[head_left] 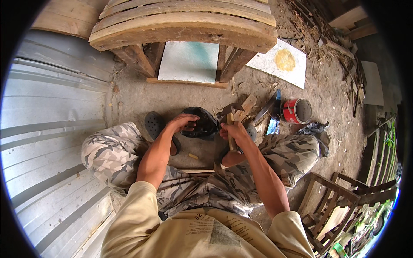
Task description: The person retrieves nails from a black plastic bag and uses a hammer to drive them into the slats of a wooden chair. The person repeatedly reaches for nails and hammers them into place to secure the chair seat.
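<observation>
Between my feet sits a black plastic bag (207,124), its mouth spread open. My left hand (185,123) is at the bag's left rim, fingers curled; whether they pinch the plastic or something small is hard to see. On the bag's right side my right hand (233,130) is closed round the wooden handle of a hammer (230,117), whose dark metal head points away from me. A short wood block (248,104) lies just beyond the hammer head. Dark clogs (153,124) are on my feet, partly hidden by my arms and the bag.
A slatted wooden bench (185,28) stands ahead, a white panel (188,64) under it. To the right are a red can (297,111), a stained white board (282,64) and crumpled black plastic (313,128). Corrugated metal (51,116) walls the left; a wooden frame (340,198) stands lower right.
</observation>
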Motion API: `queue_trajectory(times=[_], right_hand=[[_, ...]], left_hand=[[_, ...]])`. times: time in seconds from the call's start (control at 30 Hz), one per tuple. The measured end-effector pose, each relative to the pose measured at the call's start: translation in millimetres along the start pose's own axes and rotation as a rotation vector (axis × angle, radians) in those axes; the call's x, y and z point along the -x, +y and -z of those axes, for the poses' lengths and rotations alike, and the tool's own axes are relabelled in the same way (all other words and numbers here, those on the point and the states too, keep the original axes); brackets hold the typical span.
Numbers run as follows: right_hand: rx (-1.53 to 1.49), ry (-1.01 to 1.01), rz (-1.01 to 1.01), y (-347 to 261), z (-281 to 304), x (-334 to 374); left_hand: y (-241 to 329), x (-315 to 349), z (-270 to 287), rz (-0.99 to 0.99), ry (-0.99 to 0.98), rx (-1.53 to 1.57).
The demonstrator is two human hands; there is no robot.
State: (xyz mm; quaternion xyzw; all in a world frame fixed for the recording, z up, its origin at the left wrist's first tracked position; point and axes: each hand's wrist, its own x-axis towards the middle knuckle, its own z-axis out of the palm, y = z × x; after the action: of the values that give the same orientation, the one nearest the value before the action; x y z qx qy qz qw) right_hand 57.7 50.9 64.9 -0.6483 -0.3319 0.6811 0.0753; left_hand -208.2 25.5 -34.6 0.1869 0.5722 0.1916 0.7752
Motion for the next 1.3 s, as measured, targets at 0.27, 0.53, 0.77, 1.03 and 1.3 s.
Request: queue_trajectory(times=[0.27,0.53,0.77,1.03,1.3], right_hand=[[-0.091,-0.040,0.050,-17.5,-18.9,11.1],[-0.482,-0.049,0.264,-48.4,-37.5,37.2],[-0.557,0.070,0.263,-66.1,-22.9,51.5],[-0.487,0.092,0.512,-67.2,-18.7,60.4],[-0.360,0.098,0.495,-42.4,-17.7,36.0]], left_hand=[[40.7,30.3,-19.9,-0.133,-0.121,-0.034],[87.9,64.3,-44.8,-0.421,-0.197,-0.004],[98.3,81.7,-54.8,-0.547,-0.118,0.009],[127.6,106.9,-70.8,-0.742,-0.005,-0.276],[113.5,79.0,-78.1,-0.632,-0.071,-0.663]])
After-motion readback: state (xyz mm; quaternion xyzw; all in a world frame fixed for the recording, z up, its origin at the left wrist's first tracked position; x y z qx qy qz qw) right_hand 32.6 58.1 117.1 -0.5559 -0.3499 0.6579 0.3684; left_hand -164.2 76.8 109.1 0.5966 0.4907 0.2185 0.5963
